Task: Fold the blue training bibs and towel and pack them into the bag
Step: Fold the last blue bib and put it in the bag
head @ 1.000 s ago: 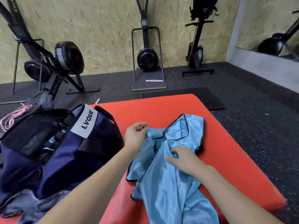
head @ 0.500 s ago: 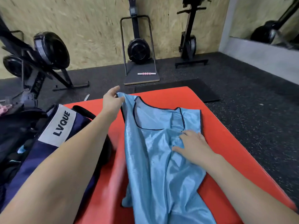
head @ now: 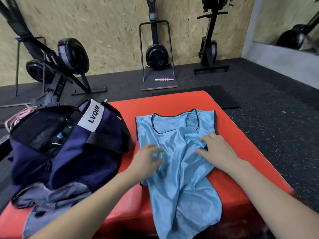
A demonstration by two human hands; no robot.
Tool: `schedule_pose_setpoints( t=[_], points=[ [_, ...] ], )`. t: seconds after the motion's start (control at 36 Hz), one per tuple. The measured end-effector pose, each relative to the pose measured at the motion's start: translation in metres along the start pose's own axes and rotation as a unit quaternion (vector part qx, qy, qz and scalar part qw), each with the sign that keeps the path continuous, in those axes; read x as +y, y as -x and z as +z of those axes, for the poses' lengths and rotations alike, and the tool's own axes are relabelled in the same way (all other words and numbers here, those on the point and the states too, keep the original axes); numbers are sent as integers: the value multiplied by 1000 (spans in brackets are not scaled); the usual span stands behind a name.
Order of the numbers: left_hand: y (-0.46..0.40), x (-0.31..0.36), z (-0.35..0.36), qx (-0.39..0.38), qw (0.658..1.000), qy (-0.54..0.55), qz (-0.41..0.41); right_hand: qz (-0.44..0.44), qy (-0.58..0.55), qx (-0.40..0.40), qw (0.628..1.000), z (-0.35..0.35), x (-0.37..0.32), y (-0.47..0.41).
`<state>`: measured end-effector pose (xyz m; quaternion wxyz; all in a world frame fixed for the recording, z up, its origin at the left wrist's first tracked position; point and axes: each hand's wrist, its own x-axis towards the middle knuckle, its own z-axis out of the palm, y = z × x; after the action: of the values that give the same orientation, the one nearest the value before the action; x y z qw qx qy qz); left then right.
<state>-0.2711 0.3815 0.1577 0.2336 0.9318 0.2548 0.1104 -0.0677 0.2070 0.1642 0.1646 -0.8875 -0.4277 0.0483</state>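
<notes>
A light blue training bib (head: 179,163) with dark trim lies spread on the red mat (head: 241,152), neck end away from me, its lower end hanging over the mat's near edge. My right hand (head: 217,150) lies flat on the bib's right side, fingers spread, over a wrinkle. My left hand (head: 147,159) hovers blurred at the bib's left side, fingers loosely curled, holding nothing. The navy LVQUE bag (head: 72,145) stands open on the mat's left part. A grey-blue cloth (head: 51,200) lies in front of the bag.
Rowing and ski machines (head: 155,52) stand along the wooden wall beyond the mat. A pink rope (head: 19,116) lies behind the bag. Dark rubber floor surrounds the mat, with a black floor mat (head: 215,99) at the far side.
My left hand let go of the bib's shoulder and came back toward me to the bib's left side. The bib now lies flatter and wider on the mat.
</notes>
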Motion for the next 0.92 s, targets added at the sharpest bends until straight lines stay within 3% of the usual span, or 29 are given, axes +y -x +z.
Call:
schedule_pose_setpoints(
  t=[0.08,0.31,0.44,0.64,0.78,0.92],
  points=[
    [40,-5,11,12,1000,-1,-9,-1,-44,-5,999,-3,1,20],
    [83,-2,25,41,996,-23,-75,2,-24,-156,988,4,9,64],
    [96,5,31,14,997,-8,-76,-57,-48,-202,977,5,9,81],
    [85,11,27,58,991,92,-77,-105,-65,-157,980,12,0,70],
    [49,7,9,174,950,228,-126,-50,-191,-41,980,-3,3,37],
    [4,-12,-7,247,907,309,-142,31,-325,60,943,-12,7,4]
  ],
)
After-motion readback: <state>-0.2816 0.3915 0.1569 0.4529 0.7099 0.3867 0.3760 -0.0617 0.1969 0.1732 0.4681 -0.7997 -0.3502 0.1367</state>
